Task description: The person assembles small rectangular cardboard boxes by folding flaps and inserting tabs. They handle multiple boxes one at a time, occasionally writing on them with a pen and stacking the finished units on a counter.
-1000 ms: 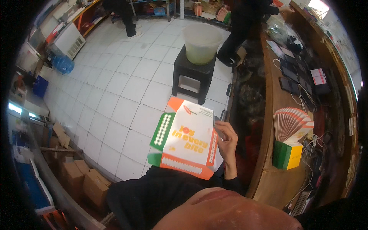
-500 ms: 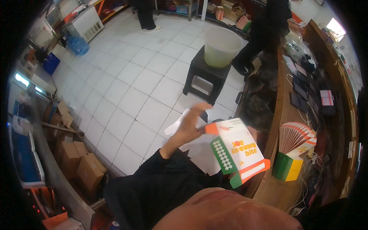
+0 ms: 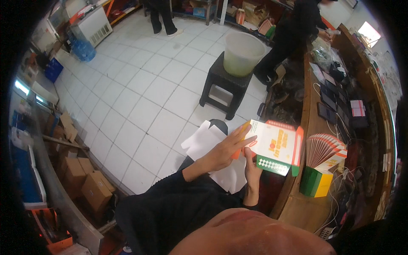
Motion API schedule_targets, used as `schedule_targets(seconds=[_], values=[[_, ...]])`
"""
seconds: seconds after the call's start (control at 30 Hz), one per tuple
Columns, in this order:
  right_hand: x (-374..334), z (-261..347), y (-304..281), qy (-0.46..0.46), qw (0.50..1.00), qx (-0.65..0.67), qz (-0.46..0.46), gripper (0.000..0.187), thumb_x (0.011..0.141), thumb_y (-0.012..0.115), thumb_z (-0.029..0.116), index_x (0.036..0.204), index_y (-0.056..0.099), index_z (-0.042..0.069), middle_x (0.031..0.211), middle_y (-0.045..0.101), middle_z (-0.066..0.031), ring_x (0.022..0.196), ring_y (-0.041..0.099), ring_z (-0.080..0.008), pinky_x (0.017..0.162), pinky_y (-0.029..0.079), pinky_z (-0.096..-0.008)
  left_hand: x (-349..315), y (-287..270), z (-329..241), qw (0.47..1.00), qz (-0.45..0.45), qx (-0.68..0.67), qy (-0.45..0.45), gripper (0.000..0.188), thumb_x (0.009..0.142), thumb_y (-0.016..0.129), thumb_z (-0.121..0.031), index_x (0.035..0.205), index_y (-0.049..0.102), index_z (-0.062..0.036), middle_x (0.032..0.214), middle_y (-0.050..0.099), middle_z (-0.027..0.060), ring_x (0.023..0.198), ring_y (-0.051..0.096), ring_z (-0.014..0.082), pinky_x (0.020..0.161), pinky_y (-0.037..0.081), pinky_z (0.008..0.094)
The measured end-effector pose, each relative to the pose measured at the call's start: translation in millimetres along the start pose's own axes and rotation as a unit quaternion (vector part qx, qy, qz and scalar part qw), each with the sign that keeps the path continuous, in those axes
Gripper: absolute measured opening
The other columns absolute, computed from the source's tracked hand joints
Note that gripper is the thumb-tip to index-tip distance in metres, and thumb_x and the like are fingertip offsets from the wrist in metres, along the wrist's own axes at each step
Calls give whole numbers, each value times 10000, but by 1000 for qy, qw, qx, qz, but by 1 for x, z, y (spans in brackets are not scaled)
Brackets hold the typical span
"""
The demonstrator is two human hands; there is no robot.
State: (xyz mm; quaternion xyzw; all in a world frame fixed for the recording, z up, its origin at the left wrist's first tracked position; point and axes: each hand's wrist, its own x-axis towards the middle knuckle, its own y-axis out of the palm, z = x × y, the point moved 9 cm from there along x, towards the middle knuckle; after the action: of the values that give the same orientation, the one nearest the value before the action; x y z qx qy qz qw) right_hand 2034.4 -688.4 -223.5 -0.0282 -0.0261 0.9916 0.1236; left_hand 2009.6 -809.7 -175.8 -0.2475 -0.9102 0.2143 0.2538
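A partly folded food carton [image 3: 274,142], white with orange and green side panels, is held up in front of my lap. My left hand [image 3: 223,152] grips its left end, fingers stretched along the orange and yellow edge. My right hand [image 3: 252,170] holds the same end from below, thumb up against the carton near the green panel. The far flaps stand out toward the counter. On my lap lie flat white carton blanks [image 3: 203,140], partly covered by my left hand and forearm.
On the wooden counter [image 3: 293,187] at the right stand a green and yellow box [image 3: 316,182], a fanned stack of folded cartons [image 3: 325,148], phones [image 3: 327,111] and cables. A black stool [image 3: 225,83] bears a plastic tub [image 3: 243,55]. Cardboard boxes [image 3: 95,189] lie left. Two people stand farther off.
The carton has turned, its flapped end swinging from lower right to face the counter. My left hand has come down onto its left end, and my right hand now shows beneath it.
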Motion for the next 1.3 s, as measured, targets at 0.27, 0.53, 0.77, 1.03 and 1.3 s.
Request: schedule_targets(seconds=[0.27,0.53,0.77,1.03,1.3], values=[[-12,7,-4,-101,988,112,-24,217,909,601,62,1089,578,-56,1069,636,-100,972,591,-135,835,464,-277,0,-27,-14,982,-143,-46,116,359,946,471,-361,1187,580,-119,1333,451,153,1341,313,352,1111,213,470],[-10,40,16,-148,935,-219,238,194,865,602,25,1052,579,-23,893,634,-125,795,598,-213,718,462,-341,-15,-17,-3,970,-216,-83,75,202,885,592,-256,1023,636,-116,1088,579,78,1270,394,317,1049,264,466],[-8,8,17,-69,838,-365,400,258,785,648,9,1041,617,0,712,622,-178,587,591,-263,592,458,-358,-20,27,22,972,58,203,100,239,850,584,-238,1082,625,-198,1189,542,65,1325,357,261,1120,175,525],[-28,7,-5,-168,907,-342,182,158,775,676,5,910,593,1,904,618,-157,851,593,-308,754,468,-357,-19,31,37,969,116,211,57,139,861,592,-262,968,638,-185,1245,498,54,1370,283,285,1108,151,599],[-40,9,-11,-279,885,-355,117,230,716,702,9,925,605,23,997,635,-119,908,610,-308,785,486,-381,-24,37,37,979,137,147,42,169,911,523,-238,934,651,-130,1320,438,91,1423,162,265,1086,32,636]])
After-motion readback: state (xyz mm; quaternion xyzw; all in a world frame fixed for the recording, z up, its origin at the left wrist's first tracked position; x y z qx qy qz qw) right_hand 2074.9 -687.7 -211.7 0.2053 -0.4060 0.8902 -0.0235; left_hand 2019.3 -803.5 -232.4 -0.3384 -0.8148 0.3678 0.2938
